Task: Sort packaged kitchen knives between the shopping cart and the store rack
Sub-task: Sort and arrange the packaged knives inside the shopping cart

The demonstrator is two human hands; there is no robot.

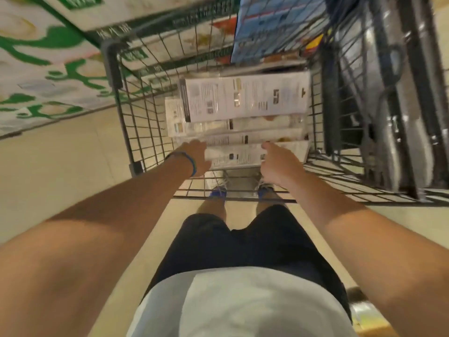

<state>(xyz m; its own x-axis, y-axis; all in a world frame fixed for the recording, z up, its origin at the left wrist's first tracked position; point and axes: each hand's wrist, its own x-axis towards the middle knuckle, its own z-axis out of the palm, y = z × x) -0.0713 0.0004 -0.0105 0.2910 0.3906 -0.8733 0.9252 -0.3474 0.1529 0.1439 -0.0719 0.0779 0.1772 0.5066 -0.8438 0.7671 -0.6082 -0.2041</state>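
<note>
Several white packaged knives (245,98) lie stacked flat in the wire shopping cart (136,132) below me. Both my arms reach down into the cart at the nearest package (238,155). My left hand (196,158), with a blue wristband, holds that package's left end, its fingertips hidden behind the edge. My right hand (277,164) grips the package toward its right end, thumb on top. The store rack (393,98) of dark metal stands just right of the cart, blurred.
A blue printed pack (274,25) leans at the cart's far end. A white and green patterned panel (48,57) runs along the left. Beige floor (60,178) lies left of the cart, and my legs and shoes show below the basket.
</note>
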